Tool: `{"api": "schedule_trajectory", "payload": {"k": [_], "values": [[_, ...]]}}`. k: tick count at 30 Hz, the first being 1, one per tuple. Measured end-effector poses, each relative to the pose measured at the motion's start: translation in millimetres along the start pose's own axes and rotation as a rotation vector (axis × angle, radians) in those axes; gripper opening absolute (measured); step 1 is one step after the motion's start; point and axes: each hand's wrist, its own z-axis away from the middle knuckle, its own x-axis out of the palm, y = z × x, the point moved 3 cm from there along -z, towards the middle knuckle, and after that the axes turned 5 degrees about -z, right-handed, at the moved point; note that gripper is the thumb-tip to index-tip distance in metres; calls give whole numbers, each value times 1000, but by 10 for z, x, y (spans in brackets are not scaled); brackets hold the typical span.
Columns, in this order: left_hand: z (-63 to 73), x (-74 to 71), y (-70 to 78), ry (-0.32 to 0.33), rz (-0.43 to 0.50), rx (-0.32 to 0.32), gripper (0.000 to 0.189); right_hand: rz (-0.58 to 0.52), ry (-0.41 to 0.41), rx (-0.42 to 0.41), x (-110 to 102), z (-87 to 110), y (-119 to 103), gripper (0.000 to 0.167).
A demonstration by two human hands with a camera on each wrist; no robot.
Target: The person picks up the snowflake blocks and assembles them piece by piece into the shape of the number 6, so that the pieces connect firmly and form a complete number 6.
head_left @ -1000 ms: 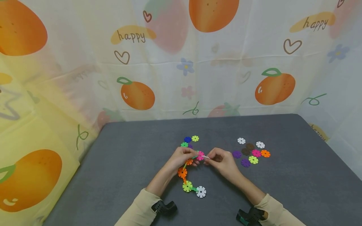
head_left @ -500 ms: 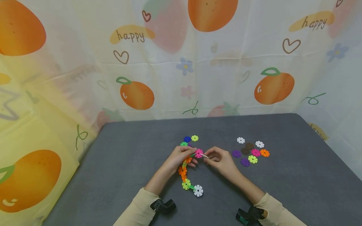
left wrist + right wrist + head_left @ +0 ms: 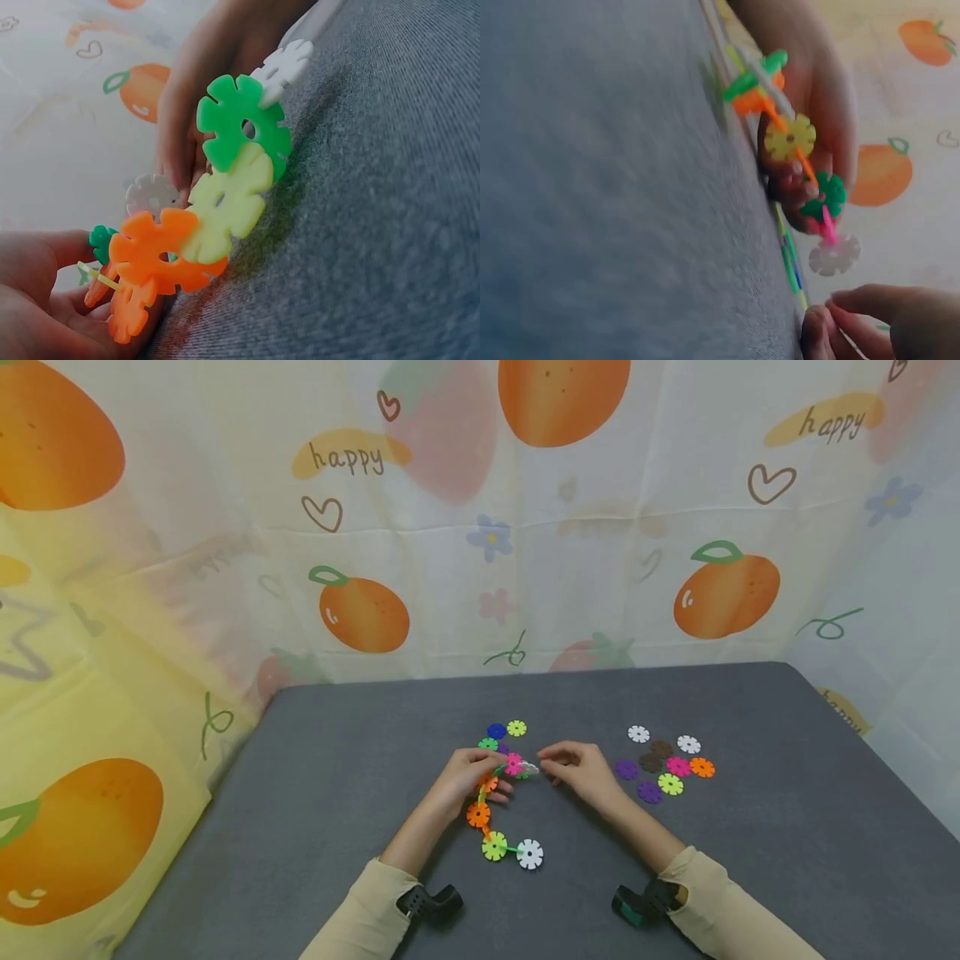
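My left hand (image 3: 461, 781) pinches a chain of notched snowflake discs (image 3: 478, 815) at a green disc (image 3: 100, 244). The chain hangs in a curve from the fingers, through orange and yellow-green (image 3: 494, 847) discs to a white disc (image 3: 530, 854) at its lower end. Beyond the fingertips, a pink disc (image 3: 513, 764) carries another white disc (image 3: 529, 769) at the upper end. My right hand (image 3: 587, 774) is just right of that white disc, fingers loosely bent. In the right wrist view a gap shows between its fingertips and the white disc (image 3: 835, 257).
Loose discs in several colours lie flat at the right, among them a pink one (image 3: 678, 766) and an orange one (image 3: 702, 767). Behind my left hand lie blue (image 3: 497, 731), yellow-green (image 3: 517, 727) and green (image 3: 488, 744) discs. A patterned curtain (image 3: 435, 602) hangs behind the grey table (image 3: 360, 735).
My right hand has let go of the white disc at the upper end and moved slightly up, away from it. My left hand has shifted a little left with the chain.
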Motion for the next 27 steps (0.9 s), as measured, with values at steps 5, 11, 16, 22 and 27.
{"api": "schedule_trajectory", "payload": {"k": [5, 11, 16, 22, 27], "values": [[-2, -6, -7, 0, -6, -5, 34, 159, -71, -49, 24, -132, -36, 22], [-7, -5, -11, -4, -14, -4, 36, 367, -124, -99, 88, -192, -79, 27], [-10, 0, -7, -10, -27, 2, 38, 361, -85, -73, 100, -187, -69, 20], [-24, 1, -13, -33, -35, 15, 38, 252, -31, -33, 57, -166, -46, 16], [-31, -2, -23, -31, -33, 1, 39, 61, -15, 49, 1, -110, -43, 14]]}}
